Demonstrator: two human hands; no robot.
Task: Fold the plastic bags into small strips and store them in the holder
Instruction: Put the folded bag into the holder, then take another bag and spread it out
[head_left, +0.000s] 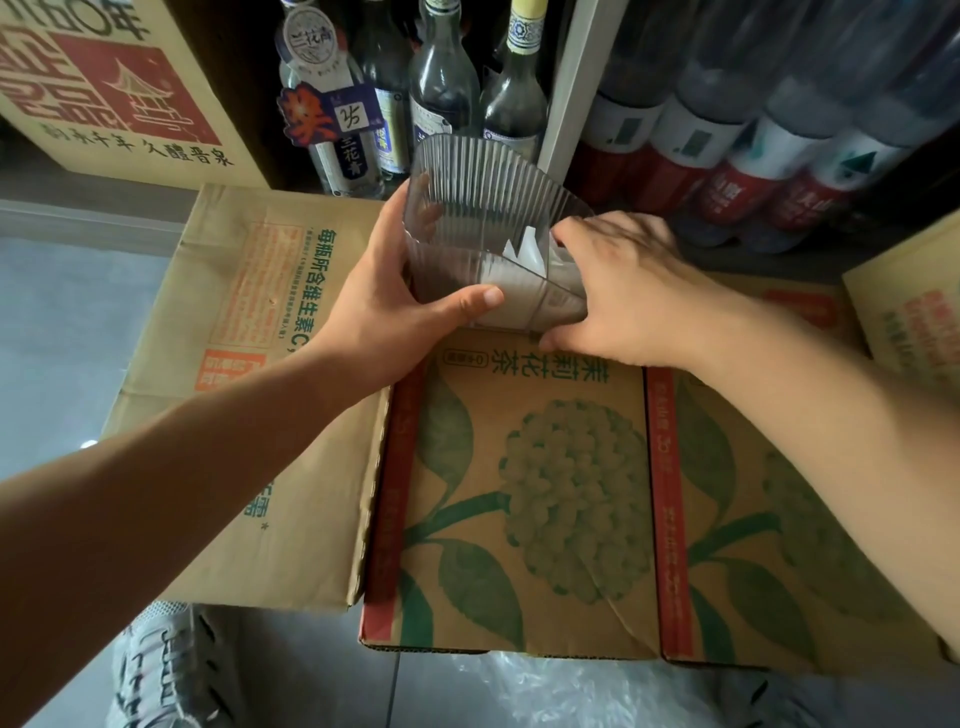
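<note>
A clear ribbed plastic holder (478, 208) stands tilted on the far edge of a flattened cardboard box with a green flower print (545, 493). My left hand (395, 301) grips the holder's left side, thumb across its front wall. My right hand (618, 291) reaches in from the right, its fingers curled over the holder's rim around a folded white plastic bag strip (524, 249) that sits inside. More white folded plastic shows through the front wall near my left thumb. A loose clear plastic bag (571, 691) lies on the floor below the cardboard.
Glass bottles (447, 83) stand behind the holder. Packs of red-labelled water bottles (753, 156) fill the right back. A brown printed carton (104, 88) stands at back left, and another flattened box (249, 364) lies left. A grey shoe (166, 670) rests on the tiled floor.
</note>
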